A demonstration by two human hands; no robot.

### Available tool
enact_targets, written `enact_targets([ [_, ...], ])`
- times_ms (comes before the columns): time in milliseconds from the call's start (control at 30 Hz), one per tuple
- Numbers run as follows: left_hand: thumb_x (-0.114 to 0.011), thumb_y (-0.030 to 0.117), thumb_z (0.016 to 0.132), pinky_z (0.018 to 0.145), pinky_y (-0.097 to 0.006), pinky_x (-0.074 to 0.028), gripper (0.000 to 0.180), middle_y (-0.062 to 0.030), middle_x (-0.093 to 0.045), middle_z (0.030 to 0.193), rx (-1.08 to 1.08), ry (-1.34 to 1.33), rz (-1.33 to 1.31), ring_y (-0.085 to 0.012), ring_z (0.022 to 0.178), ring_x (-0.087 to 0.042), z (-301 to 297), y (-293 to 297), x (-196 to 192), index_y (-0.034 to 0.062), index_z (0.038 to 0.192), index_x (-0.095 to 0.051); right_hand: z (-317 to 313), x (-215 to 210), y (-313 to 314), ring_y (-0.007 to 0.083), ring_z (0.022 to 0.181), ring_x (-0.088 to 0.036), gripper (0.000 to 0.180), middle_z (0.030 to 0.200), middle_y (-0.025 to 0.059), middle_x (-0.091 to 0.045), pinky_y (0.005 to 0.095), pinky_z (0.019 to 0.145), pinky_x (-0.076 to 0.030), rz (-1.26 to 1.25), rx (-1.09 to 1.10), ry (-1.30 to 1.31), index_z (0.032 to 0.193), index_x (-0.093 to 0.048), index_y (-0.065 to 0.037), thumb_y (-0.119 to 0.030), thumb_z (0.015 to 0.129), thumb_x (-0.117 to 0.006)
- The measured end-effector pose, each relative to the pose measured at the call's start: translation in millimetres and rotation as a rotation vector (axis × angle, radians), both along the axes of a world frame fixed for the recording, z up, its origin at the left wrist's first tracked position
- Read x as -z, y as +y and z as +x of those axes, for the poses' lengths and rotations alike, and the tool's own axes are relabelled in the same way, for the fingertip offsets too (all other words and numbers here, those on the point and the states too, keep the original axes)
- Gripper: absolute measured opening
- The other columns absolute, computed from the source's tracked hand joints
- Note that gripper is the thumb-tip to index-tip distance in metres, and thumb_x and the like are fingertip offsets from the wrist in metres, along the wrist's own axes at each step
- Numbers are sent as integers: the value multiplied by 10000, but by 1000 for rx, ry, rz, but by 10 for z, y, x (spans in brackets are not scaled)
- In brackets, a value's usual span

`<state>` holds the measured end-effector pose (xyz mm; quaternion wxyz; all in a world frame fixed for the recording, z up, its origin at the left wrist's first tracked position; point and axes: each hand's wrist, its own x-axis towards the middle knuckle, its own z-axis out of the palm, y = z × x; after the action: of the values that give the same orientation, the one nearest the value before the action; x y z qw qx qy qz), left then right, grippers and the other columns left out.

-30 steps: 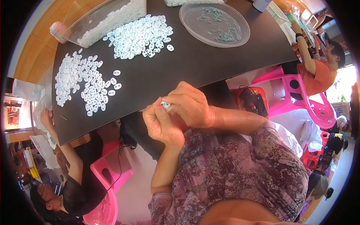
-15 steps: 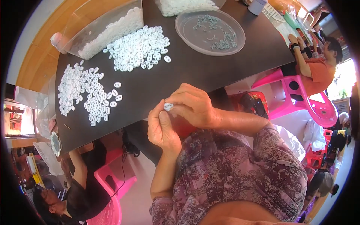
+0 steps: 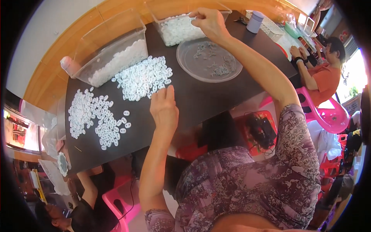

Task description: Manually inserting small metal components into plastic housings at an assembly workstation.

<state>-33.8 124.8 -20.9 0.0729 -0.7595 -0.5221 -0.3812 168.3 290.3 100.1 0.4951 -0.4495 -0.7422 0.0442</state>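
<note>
My left hand [image 3: 164,110] lies flat on the black table [image 3: 201,102], fingers apart and holding nothing, its fingertips touching the near edge of a pile of small white rings [image 3: 143,77]. My right hand [image 3: 208,21] is stretched far out over a clear plastic bin [image 3: 176,29] of white pieces, thumb and fingertips pinched on a small white piece above the bin's rim. A round clear plate [image 3: 208,62] with small grey bits sits just below that arm.
A second pile of white rings [image 3: 94,118] spreads at the table's left. Another clear bin [image 3: 112,58] with white pieces stands behind it. A person in orange [image 3: 322,77] sits at the right on pink chairs; another person [image 3: 83,208] is at the lower left.
My hands were together near the table's front edge, working a small white piece. They have parted: the right has reached out to the far bin, the left forward to the ring pile.
</note>
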Motion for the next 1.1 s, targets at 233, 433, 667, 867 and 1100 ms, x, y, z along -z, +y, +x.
enact_targets([
  [233, -598, -54, 626, 664, -374, -451, 418, -106, -549, 912, 64, 101, -4, -281, 786, -506, -11, -37, 39, 30, 1035, -588, 88, 155, 1045, 340, 721, -625, 156, 738, 153, -649, 437, 638, -478, 311, 278, -243, 777, -680, -83, -93, 658, -580],
  [433, -574, -69, 643, 633, -362, -461, 410, -76, -566, 834, -104, 17, 69, -272, 744, -522, -320, -108, 30, 59, 1031, -605, 150, 251, 1389, 378, 633, -596, 107, 622, 224, -579, 480, 570, -462, 425, 306, -430, 604, -623, -14, -96, 616, -556],
  [667, -609, -17, 689, 650, -398, -444, 170, -98, -512, 794, -181, 95, -58, -291, 802, -519, -294, 3, 6, 53, 843, -590, 125, 244, 1188, 365, 641, -610, 107, 672, 195, -616, 474, 572, -469, 340, 479, -539, 658, -635, -25, -100, 620, -568],
  [867, -655, -13, 694, 619, -366, -436, 129, -90, -519, 739, -99, 7, -32, -273, 732, -536, -291, -91, -28, 56, 794, -610, 253, 292, 31, 289, 755, -603, 116, 743, 116, -627, 373, 702, -466, 382, -58, -417, 821, -655, -45, -60, 716, -609],
  [1100, -658, 14, 701, 631, -393, -436, 120, -113, -529, 759, -84, 46, -208, -297, 731, -544, -382, -66, -117, 42, 785, -578, 545, 628, -325, 327, 722, -589, 72, 720, 132, -610, 398, 650, -461, -207, -217, -519, 744, -633, -38, -74, 684, -615],
])
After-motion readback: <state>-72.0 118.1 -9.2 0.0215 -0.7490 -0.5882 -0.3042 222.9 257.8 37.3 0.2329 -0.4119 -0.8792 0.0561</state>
